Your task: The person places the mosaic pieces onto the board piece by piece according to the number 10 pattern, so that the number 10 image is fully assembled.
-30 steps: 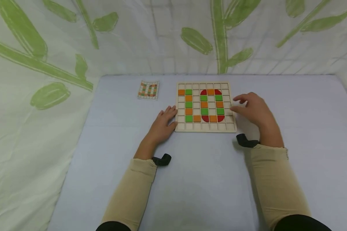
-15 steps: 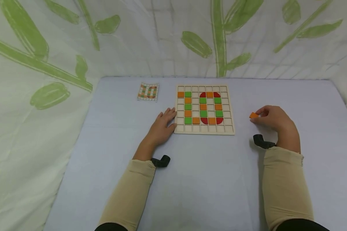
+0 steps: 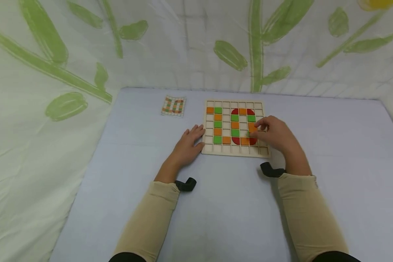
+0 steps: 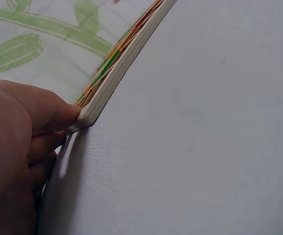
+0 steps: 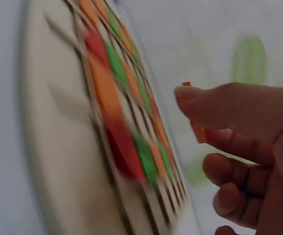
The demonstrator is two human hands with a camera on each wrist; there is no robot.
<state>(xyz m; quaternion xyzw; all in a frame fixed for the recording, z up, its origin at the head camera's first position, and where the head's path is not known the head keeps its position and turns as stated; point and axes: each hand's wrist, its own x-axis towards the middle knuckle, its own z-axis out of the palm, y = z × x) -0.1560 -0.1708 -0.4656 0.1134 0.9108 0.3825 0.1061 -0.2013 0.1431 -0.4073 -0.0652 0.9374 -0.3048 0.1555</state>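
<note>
A wooden grid board (image 3: 209, 124) lies on the table with orange, green and red tiles set in its cells. My right hand (image 3: 277, 134) is over the board's right side and pinches a small orange tile (image 5: 199, 133) between thumb and forefinger; its other fingers are loosely bent. That hand covers some cells at the board's right. At the board's left edge my left hand (image 3: 187, 147) rests with relaxed fingers. In the left wrist view its thumb (image 4: 58, 110) touches the near corner of the board, with the other fingers partly hidden behind.
A small card (image 3: 173, 106) printed with a coloured grid pattern lies left of the board. White cloth painted with green leaves (image 3: 230, 55) hangs behind the pale table (image 3: 229, 203). Dark camera mounts (image 3: 185, 185) sit at both wrists.
My right hand went from the board's right edge out to the right, where an orange tile showed in its fingers, then came back left over the board. The left hand stayed at the board's edge.
</note>
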